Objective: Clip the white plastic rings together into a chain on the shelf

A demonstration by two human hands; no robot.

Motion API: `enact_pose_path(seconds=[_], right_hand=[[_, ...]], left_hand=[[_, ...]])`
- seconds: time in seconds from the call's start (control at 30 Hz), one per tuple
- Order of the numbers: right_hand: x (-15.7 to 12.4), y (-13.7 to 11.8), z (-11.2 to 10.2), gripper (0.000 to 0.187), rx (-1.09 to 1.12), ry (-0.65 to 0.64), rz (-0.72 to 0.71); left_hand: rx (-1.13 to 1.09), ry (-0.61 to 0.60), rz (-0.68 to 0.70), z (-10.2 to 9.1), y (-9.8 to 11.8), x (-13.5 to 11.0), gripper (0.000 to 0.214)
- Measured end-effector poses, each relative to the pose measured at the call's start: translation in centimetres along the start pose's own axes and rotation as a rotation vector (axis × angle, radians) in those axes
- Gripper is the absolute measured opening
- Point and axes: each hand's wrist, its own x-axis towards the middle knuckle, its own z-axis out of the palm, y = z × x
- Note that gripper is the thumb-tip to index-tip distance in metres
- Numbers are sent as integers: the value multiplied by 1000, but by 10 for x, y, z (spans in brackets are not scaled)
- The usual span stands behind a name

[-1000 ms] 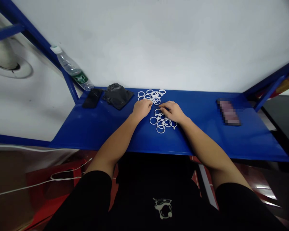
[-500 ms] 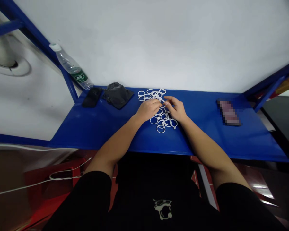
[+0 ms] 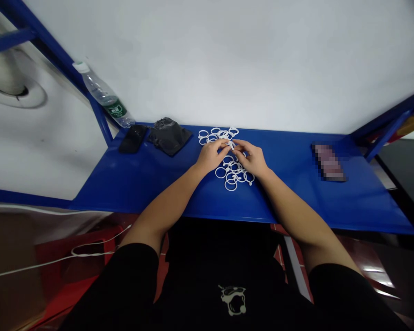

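Note:
Several white plastic rings (image 3: 231,185) with small knobs lie in a loose, overlapping pile on the blue tabletop (image 3: 152,184). Above the middle of the pile, a single white ring (image 3: 231,145) is pinched between the fingertips of both hands. My left hand (image 3: 212,155) is closed on its left side, thumb against fingers. My right hand (image 3: 251,157) grips its right side with thumb and forefinger. The fingers cover part of the held ring and some rings beneath.
At the back left stand a plastic bottle (image 3: 105,96), leaning, a black phone-like slab (image 3: 133,139) and a black drawstring pouch (image 3: 169,136). A pixelated rectangular object (image 3: 329,162) lies to the right. Blue frame posts (image 3: 101,122) rise at the table's ends.
Both hands have shifted slightly; the fingertips now meet around the white ring, which has turned from an open-facing loop to a narrower view. The pile looks the same.

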Motion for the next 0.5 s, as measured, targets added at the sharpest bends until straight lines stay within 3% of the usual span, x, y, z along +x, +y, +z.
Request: enact_pose_path(seconds=[0.27, 0.5], right_hand=[[2, 0, -2, 26, -39, 40, -5], [1, -1, -2, 17, -20, 11, 39]], left_hand=[[87, 49, 189, 7, -9, -2, 9], [130, 10, 212, 6, -6, -2, 11]])
